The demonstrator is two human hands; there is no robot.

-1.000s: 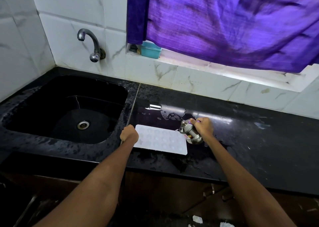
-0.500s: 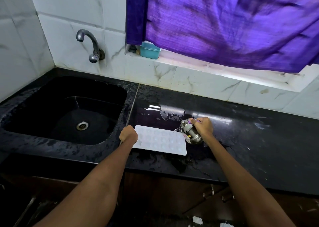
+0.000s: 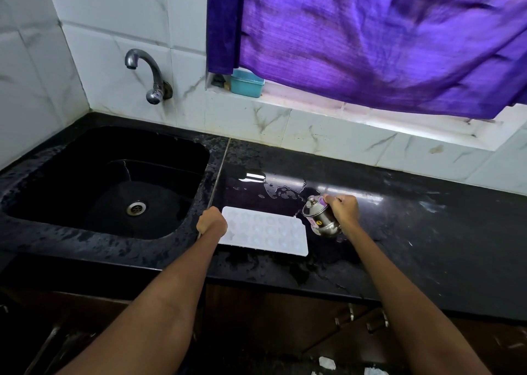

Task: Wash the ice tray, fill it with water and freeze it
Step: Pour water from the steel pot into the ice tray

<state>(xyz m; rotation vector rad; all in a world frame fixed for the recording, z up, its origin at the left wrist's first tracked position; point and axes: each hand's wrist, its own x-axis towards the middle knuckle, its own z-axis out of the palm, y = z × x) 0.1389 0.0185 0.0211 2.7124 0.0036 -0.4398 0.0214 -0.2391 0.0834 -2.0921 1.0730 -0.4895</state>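
Steel cup (image 3: pixel 322 217) unmoved beside ice tray (image 3: pixel 266 230)

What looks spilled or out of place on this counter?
Water is pooled on the black counter behind the ice tray, with more wet patches along its front edge. The tray lies flat, held at its left end by the left hand; the right hand tilts a steel cup toward it. Nothing looks damaged.

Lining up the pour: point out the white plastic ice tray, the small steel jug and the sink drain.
White plastic ice tray (image 3: pixel 266 232), head view, centre cells.
Small steel jug (image 3: pixel 320 216), head view, side wall.
Sink drain (image 3: pixel 136 207), head view, metal strainer.
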